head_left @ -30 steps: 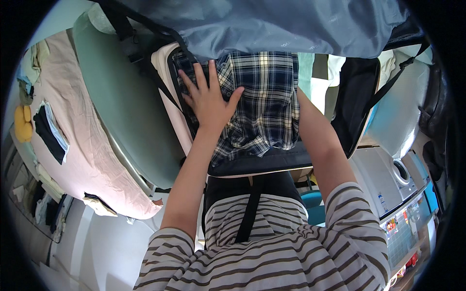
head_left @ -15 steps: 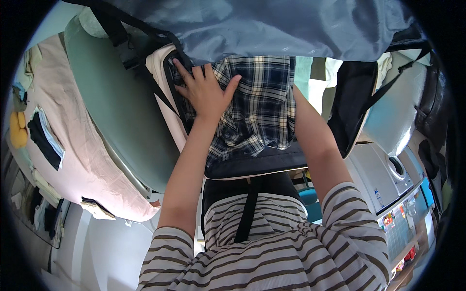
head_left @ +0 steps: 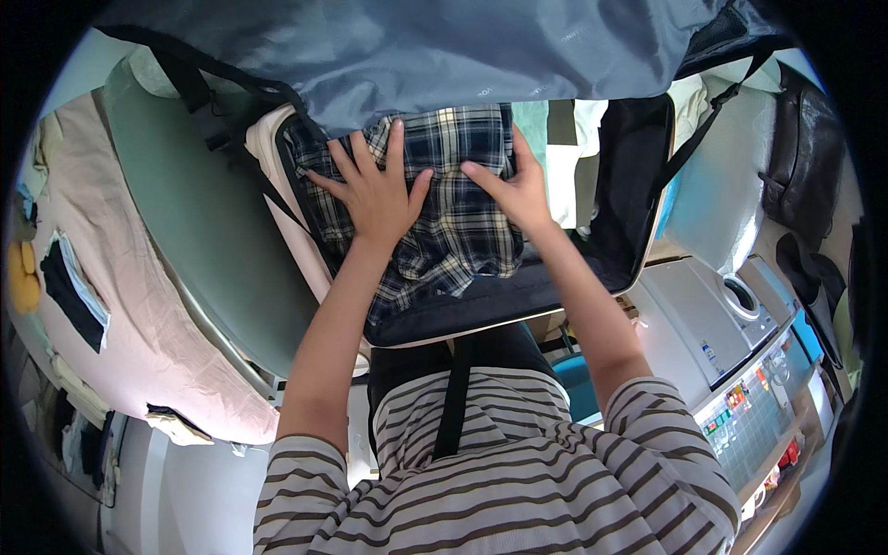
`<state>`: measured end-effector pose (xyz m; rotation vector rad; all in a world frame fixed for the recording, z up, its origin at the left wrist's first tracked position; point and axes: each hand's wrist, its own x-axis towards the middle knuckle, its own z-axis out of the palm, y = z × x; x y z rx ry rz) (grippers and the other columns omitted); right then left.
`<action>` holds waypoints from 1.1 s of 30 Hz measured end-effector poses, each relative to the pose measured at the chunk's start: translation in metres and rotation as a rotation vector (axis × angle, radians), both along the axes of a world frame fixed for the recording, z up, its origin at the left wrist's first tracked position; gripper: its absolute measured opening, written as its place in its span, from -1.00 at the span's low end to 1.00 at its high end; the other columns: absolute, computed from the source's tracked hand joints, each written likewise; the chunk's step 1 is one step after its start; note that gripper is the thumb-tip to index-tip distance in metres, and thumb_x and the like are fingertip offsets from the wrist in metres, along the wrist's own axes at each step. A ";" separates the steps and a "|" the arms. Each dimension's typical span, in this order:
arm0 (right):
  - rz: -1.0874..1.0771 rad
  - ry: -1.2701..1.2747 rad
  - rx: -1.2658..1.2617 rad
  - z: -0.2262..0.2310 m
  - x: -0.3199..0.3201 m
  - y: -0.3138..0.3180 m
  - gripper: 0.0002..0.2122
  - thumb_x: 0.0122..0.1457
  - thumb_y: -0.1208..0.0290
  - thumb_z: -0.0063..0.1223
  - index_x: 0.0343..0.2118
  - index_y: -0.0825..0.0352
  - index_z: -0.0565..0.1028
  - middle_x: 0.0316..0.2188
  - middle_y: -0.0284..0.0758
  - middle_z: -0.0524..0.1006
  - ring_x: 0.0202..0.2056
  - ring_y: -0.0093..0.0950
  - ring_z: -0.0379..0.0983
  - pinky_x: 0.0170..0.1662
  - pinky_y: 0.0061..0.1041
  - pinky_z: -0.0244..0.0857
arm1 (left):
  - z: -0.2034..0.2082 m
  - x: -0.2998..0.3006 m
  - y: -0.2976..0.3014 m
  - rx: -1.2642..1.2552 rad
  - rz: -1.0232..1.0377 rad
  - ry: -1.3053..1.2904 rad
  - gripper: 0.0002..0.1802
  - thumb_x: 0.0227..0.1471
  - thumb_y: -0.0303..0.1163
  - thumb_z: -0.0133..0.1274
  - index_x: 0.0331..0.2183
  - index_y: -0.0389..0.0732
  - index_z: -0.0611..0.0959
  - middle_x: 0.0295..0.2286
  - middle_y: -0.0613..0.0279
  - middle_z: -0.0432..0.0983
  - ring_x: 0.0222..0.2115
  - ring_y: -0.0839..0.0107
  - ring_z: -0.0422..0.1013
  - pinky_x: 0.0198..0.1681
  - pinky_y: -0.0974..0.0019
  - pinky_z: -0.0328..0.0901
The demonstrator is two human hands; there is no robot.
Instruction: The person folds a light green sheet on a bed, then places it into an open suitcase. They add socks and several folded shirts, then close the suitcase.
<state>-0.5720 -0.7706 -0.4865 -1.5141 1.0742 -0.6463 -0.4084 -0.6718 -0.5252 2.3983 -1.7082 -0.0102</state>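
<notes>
Inside an open suitcase (head_left: 606, 245) lies a folded dark blue and white plaid shirt (head_left: 453, 231). My left hand (head_left: 375, 199) presses flat on the shirt's left part, fingers spread. At the shirt's right edge is my right hand (head_left: 523, 192), its thumb stretched out over the cloth and its other fingers along the side, partly hidden. A blue-grey fabric lining (head_left: 444, 60) hangs over the far side of the suitcase and covers the shirt's far edge. Right of the shirt, light green and white folded cloth (head_left: 561, 176) shows in the suitcase.
Black straps with buckles (head_left: 694, 153) run down both sides of the suitcase. A grey-green chair-like curved surface (head_left: 208, 222) stands at the left, beside a pink cloth (head_left: 139, 268) with folded clothes. A dark bag (head_left: 800, 166) and a white appliance (head_left: 694, 314) are at the right.
My right hand has come out into view from beside the shirt, its thumb now on top. My left hand stays spread on the shirt. The view has shifted slightly.
</notes>
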 end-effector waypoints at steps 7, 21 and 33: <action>-0.185 0.123 -0.018 -0.059 -0.009 -0.016 -0.55 0.06 0.25 0.20 -0.11 0.49 0.36 -0.42 -0.07 0.56 -0.38 -0.26 0.53 -0.34 -0.37 0.36 | -0.002 -0.003 -0.012 0.000 0.026 -0.032 -0.18 -0.01 0.27 -0.12 0.21 0.13 0.17 0.07 -0.19 0.02 0.07 -0.36 -0.07 -0.13 -0.66 -0.16; 0.057 0.872 -0.214 -0.036 -0.007 0.033 0.22 -0.34 -0.22 0.29 0.25 0.41 -0.21 0.04 -0.02 0.19 -0.05 -0.05 0.33 -0.12 -0.26 0.36 | 0.003 -0.042 0.042 0.264 0.080 0.103 0.15 -0.45 0.50 0.09 0.21 0.38 0.11 0.23 -0.16 -0.40 0.19 -0.40 -0.44 -0.10 -0.71 -0.20; 0.372 0.731 -0.606 0.029 -0.009 0.077 -0.11 -0.27 0.04 0.32 0.22 -0.02 0.14 0.26 -0.01 -0.13 0.27 0.08 -0.27 0.07 0.39 -0.25 | -0.002 0.020 0.003 -0.196 0.232 0.029 -0.18 0.09 0.04 -0.13 0.08 -0.51 0.15 0.15 -0.42 -0.13 0.15 -0.27 -0.08 0.13 -0.21 -0.07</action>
